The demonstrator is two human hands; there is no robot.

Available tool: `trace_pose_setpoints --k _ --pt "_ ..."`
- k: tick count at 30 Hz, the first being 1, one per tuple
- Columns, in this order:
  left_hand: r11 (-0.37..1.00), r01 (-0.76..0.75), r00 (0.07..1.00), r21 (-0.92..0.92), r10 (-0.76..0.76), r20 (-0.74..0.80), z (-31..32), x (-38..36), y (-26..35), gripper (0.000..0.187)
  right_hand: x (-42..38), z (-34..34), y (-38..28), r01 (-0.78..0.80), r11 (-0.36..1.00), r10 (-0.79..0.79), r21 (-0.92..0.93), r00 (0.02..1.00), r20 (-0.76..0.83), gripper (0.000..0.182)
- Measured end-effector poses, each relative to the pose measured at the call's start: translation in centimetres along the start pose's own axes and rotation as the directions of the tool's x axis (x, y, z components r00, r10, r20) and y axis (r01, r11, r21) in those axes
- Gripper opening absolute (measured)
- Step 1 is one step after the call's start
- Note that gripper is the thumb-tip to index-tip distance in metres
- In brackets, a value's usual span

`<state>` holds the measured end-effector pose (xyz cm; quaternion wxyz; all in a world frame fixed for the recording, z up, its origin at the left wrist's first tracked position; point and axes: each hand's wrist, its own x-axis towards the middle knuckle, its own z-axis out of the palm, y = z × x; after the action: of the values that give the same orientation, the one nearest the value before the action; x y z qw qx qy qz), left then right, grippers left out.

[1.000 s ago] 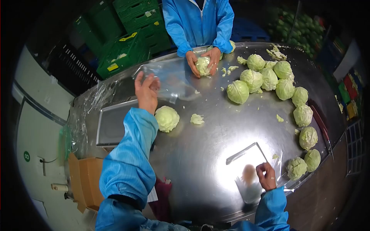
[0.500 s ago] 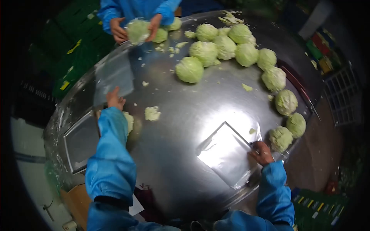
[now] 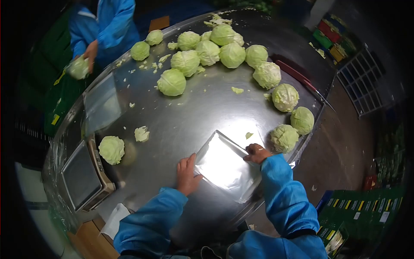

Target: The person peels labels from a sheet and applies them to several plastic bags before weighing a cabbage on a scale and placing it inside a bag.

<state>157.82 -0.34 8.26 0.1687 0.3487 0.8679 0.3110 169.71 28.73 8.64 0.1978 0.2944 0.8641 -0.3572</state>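
Note:
A flat stack of clear plastic bags (image 3: 226, 166) lies on the metal table (image 3: 172, 118) in front of me, bright with reflected light. My left hand (image 3: 188, 176) rests at the stack's left edge, fingers stretched out and thumb apart. At the upper right edge, my right hand (image 3: 258, 153) has its fingers pinched on the plastic. Just beyond that hand sits a cabbage (image 3: 284, 138). Farther left, another cabbage (image 3: 111, 150) stands beside the weighing scale (image 3: 82, 176). How many layers of plastic my right fingers hold is hidden.
Several cabbages (image 3: 185, 63) line the far and right sides of the table. A long dark-red-handled knife (image 3: 297, 74) lies near the right edge. A co-worker (image 3: 108, 30) at far left holds a cabbage (image 3: 79, 68) over green crates. Another plastic sheet (image 3: 102, 103) lies at left.
My left hand has come back from the far left to the bag stack. The co-worker has carried the wrapped cabbage off the table, leftward. My view has shifted.

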Motion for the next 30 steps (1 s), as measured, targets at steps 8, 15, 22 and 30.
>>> trace_pose_setpoints --k 8,15,22,30 --pt "0.998 0.054 0.985 0.03 -0.058 0.162 -2.1 1.6 0.3 0.089 -6.7 -0.4 -3.0 0.081 0.965 -0.077 0.248 0.997 -0.025 0.041" --pt "0.76 0.252 0.827 -0.6 0.152 0.541 -5.8 5.0 1.1 0.068 -12.5 1.1 -6.7 0.391 0.841 -0.383 0.374 0.918 -0.1 0.034" --pt "0.795 0.449 0.781 -0.407 -0.129 0.611 -7.9 -5.3 0.2 0.048 -15.5 -2.8 0.6 0.196 0.842 -0.066 0.503 0.962 -0.264 0.041" --pt "0.131 0.455 0.824 -0.881 -0.438 0.36 -8.0 -16.5 -5.2 0.035 -16.5 3.7 2.8 0.238 0.929 -0.322 -0.283 0.895 -0.308 0.069"
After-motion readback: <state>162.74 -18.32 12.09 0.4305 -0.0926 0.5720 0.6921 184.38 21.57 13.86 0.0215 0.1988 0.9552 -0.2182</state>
